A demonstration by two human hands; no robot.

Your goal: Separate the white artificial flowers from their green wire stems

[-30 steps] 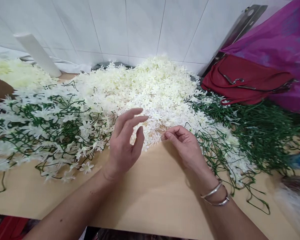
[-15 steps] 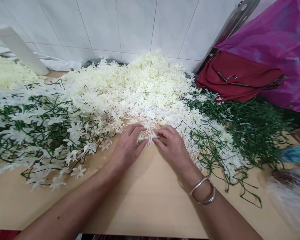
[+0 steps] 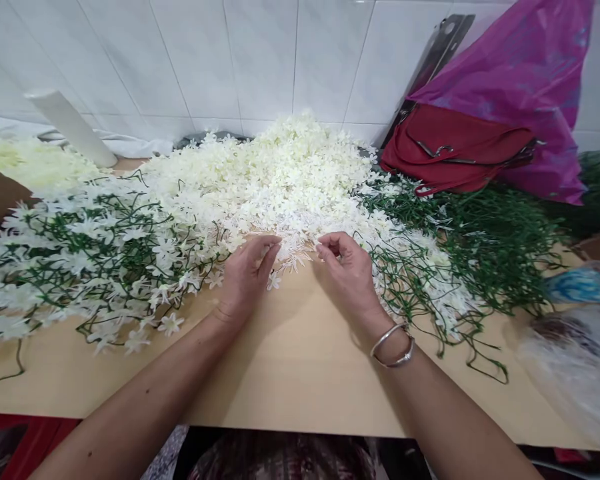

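Note:
My left hand (image 3: 247,279) is at the front edge of the flower heap, its thumb and index finger pinched together. My right hand (image 3: 349,272), with a silver bangle on the wrist, pinches in the same way a short distance to the right. Whatever is between either set of fingertips is too small to make out against the white behind. Between and beyond the hands lie thin white plastic stem pieces (image 3: 294,255) and a big heap of loose white artificial blossoms (image 3: 300,167). One loose white blossom (image 3: 274,280) lies beside my left hand.
White flowers on green stems (image 3: 130,257) spread at left; bare green stems (image 3: 495,247) pile at right. A red handbag (image 3: 460,147) and purple plastic bag (image 3: 535,87) stand behind them. A white roll (image 3: 73,127) leans at back left; clear plastic wrapping (image 3: 570,367) lies at right.
My hands have moved apart; the fingertips were nearly meeting over the white stem pieces before. The view has shifted, so more of the table's front edge shows.

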